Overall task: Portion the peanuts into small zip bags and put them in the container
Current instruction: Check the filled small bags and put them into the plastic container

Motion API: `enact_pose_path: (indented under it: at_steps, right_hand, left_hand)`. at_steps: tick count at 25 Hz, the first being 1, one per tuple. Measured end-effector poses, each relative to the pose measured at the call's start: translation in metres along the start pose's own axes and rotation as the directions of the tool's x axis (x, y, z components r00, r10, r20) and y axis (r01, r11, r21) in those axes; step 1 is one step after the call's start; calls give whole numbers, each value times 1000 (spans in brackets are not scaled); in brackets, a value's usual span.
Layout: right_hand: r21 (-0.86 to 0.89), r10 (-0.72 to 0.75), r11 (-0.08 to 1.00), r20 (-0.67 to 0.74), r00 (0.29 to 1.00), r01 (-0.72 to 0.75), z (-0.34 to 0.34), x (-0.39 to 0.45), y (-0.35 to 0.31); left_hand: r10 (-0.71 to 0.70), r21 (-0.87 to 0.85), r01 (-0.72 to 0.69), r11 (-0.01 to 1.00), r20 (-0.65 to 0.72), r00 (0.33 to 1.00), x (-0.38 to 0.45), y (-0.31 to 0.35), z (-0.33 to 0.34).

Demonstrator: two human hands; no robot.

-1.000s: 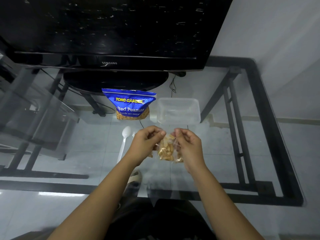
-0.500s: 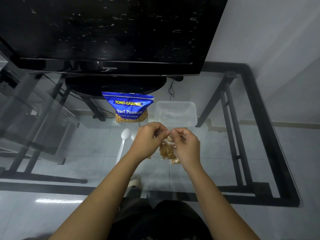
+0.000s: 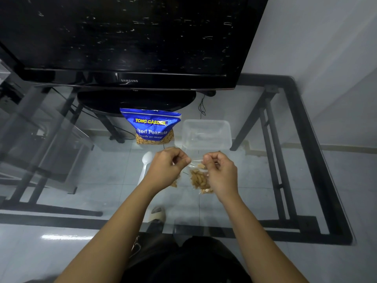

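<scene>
Nearest to us, two bare forearms reach out over a glass surface [image 3: 265, 180] with a black frame. Through the glass we see tiled floor and one sandal [image 3: 157, 213] below.

The left hand [image 3: 166, 170] and the right hand [image 3: 221, 172] each pinch a top corner of one small clear zip bag [image 3: 199, 176], its upper edge stretched between the fingertips. The bag hangs just above the surface and holds a portion of peanuts [image 3: 199, 180] in its lower part. We cannot tell whether its seal is closed. A few more peanuts show beneath the left hand; whether they lie loose or in a second bag is unclear.

Just left of the left hand lies one white plastic spoon [image 3: 145, 164], partly hidden by the wrist.

Beyond the hands stands one clear container [image 3: 206, 134], with what may be clear film inside. Beside it, to the left, one blue peanut pack [image 3: 152, 127] stands upright, marked "Tong Garden".

Farthest back, one black television [image 3: 126, 41] on its oval base fills the rear of the surface; a cable hangs behind it. Nothing lies between bag and container.
</scene>
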State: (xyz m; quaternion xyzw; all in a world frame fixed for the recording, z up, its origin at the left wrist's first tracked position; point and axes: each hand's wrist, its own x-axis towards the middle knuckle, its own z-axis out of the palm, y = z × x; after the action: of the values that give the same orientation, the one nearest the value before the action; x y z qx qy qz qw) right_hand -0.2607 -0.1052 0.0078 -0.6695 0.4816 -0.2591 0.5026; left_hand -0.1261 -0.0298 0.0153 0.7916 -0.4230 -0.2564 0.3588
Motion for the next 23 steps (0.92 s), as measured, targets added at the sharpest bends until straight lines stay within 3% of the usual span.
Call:
enact_pose_path:
  at_steps: [4, 6, 8, 10, 12, 14, 17, 23]
  right_hand:
    - [139, 141, 981, -16, 990, -138, 3, 8, 12]
    - [341, 299, 893, 35, 954, -292, 4, 16, 19]
    - [435, 403, 797, 134, 905, -419, 6, 19, 23]
    - [446, 440, 756, 196, 876, -479, 12, 19, 28]
    - [335, 420, 828, 161, 893, -450, 15, 20, 37]
    - [-10, 319, 948, 74, 945, -319, 14, 20, 49]
    - [-457, 176, 877, 17, 984, -149, 11, 13, 69]
    - [-587, 177, 799, 18, 984, -133, 23, 7, 79]
  left_hand:
    - [-110, -154, 100, 983, -54, 992, -4, -6, 4]
    - [-204, -322, 227, 919, 105, 973, -6, -11, 9]
    - [-215, -366, 310, 878, 278, 936, -12, -18, 24]
    - [-237, -396, 320, 861, 244, 940, -17, -27, 39]
    - [-297, -383, 328, 863, 141, 944, -15, -33, 47]
    - [-336, -221, 339, 914, 53, 940, -11, -40, 50]
    - [-367, -6, 367, 930, 4, 930, -7, -52, 55]
    - [-271, 181, 281, 942, -78, 959, -8, -59, 70]
